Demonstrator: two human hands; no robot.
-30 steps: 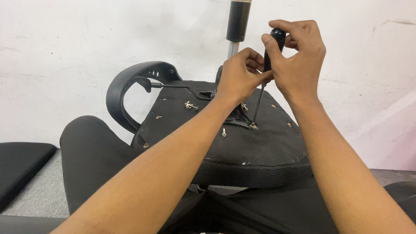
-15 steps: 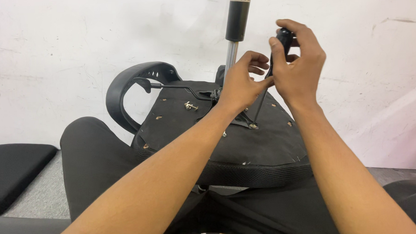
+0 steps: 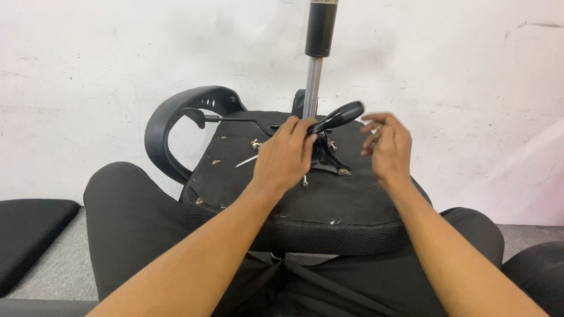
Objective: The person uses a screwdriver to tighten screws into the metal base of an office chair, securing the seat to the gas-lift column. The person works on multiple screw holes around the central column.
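Left hand: the left hand (image 3: 285, 155) sits at the centre of the frame, fingers curled around the black handle of a screwdriver (image 3: 337, 117), which lies tilted up to the right over the metal plate
Right hand: the right hand (image 3: 388, 145) hovers just right of the tool, fingers loosely spread and holding nothing — apart from the handle, near the plate's edge
Work surface: an upturned office chair seat (image 3: 308, 195) rests across the person's lap, its black underside facing up in the middle of the frame
Mechanism: a dark metal mounting plate (image 3: 332, 160) is fixed near the seat's far edge, with a few small silvery screws (image 3: 255, 144) standing or lying about it; whether each is seated I cannot tell
Gas cylinder: a chrome and black gas lift column (image 3: 318, 45) rises from the plate to the top centre of the frame
Armrest: a curved black armrest (image 3: 181, 121) loops at the upper left of the seat, with a thin lever rod (image 3: 230, 119) running beside it
How to do it well: my judgement — keep the seat steady on the thighs, bring the tip square onto a screw head and let the free hand guide the shaft so it does not slip
Look of the seat: matt black board on top, mesh-textured rim toward the viewer, scuffed with pale specks
Surroundings: a white, marked wall (image 3: 73, 72) behind; a flat black cushion (image 3: 22, 236) at lower left
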